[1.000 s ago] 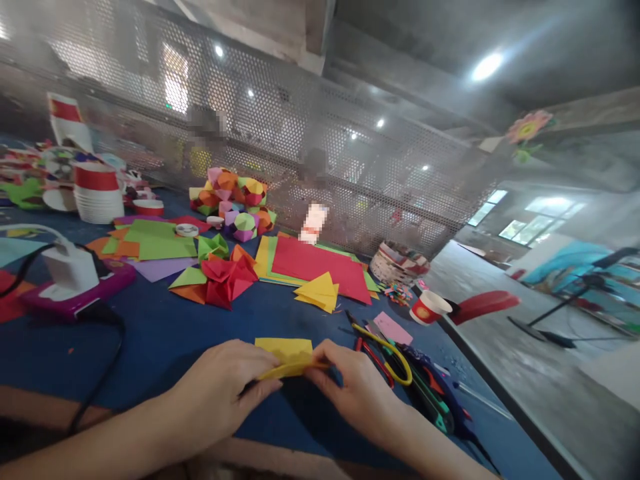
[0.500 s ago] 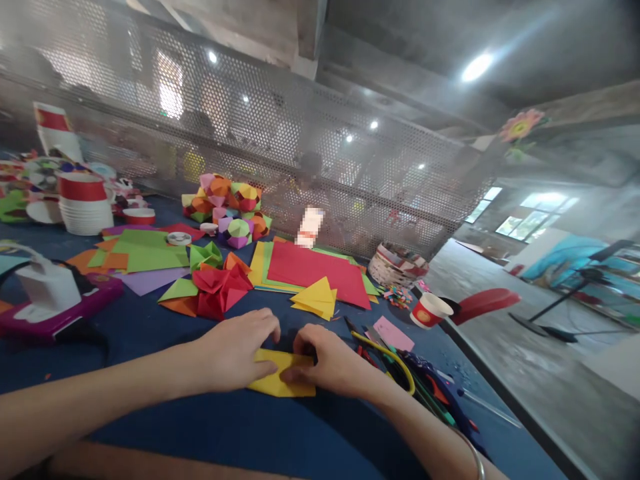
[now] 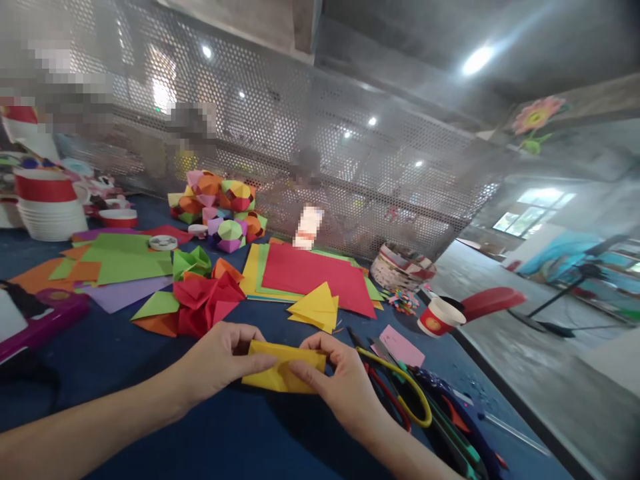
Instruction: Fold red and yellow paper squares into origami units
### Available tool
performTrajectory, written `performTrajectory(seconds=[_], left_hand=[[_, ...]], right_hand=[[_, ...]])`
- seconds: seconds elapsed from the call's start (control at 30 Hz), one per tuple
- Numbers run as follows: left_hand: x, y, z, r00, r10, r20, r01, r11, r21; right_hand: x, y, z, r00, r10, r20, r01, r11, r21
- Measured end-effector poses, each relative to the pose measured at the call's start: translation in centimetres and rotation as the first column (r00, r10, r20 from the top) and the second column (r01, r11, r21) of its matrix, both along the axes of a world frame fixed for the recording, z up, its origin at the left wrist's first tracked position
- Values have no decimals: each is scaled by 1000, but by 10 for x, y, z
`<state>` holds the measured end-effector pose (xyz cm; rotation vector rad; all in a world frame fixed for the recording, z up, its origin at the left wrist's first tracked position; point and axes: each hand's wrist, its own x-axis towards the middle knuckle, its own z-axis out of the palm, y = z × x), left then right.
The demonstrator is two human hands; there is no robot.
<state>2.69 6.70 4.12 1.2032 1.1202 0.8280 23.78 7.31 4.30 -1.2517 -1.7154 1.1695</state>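
A folded piece of yellow paper (image 3: 285,375) is held between my two hands, low over the blue table. My left hand (image 3: 227,360) pinches its left end, thumb on the near face and fingers behind. At the other end my right hand (image 3: 340,373) grips in the same way. Just beyond lie several yellow folded triangles (image 3: 317,308), partly on a red paper sheet (image 3: 313,273) that tops a stack of coloured sheets. Red folded paper pieces (image 3: 207,300) sit past my left hand.
Scissors with yellow handles (image 3: 417,390) and a blue glue gun (image 3: 465,420) lie right of my right arm. A paper cup (image 3: 441,316) stands near the table's right edge. Folded paper balls (image 3: 230,233) and stacked cups (image 3: 50,207) are farther back. A purple power strip (image 3: 60,317) lies left.
Both hands have lifted the yellow paper slightly and tilted it up, now gripping its two ends with thumbs in front. My left hand has shifted left. The view has moved a little.
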Motion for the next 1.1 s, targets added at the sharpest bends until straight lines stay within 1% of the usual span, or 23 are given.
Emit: performTrajectory(seconds=[0.17,0.23,0.3,0.47,0.6,0.73,0.87,1.1], left_hand=[[-1,-1,4,999,36,27,-36,999,-21],[-1,-1,5,999,37,21,-37,999,-17],[-1,-1,5,999,34,7,-34,999,-12],[-3,-1,4,999,27,-24,-26,999,25],[-5,-2,3,1000,9,-7,-9,999,39],[-4,-4,5,1000,8,-26,-7,999,36],[-3,-5,7,1000,4,-31,-3,1000,29],[-3,-3,5,999,-18,-47,19,999,33]], right_hand=[[0,-1,3,994,-16,-109,4,994,-107],[0,-1,3,991,-13,-136,-8,988,-153],[0,-1,2,989,-13,-148,-13,986,-168],[0,-2,0,986,-20,-166,-5,989,-148],[1,-2,-1,992,-37,-120,25,995,-99],[1,-2,-3,997,-34,-73,30,998,-49],[1,-1,-4,998,-36,-52,34,999,-43],[2,-1,-3,1000,-15,-17,15,1000,0]])
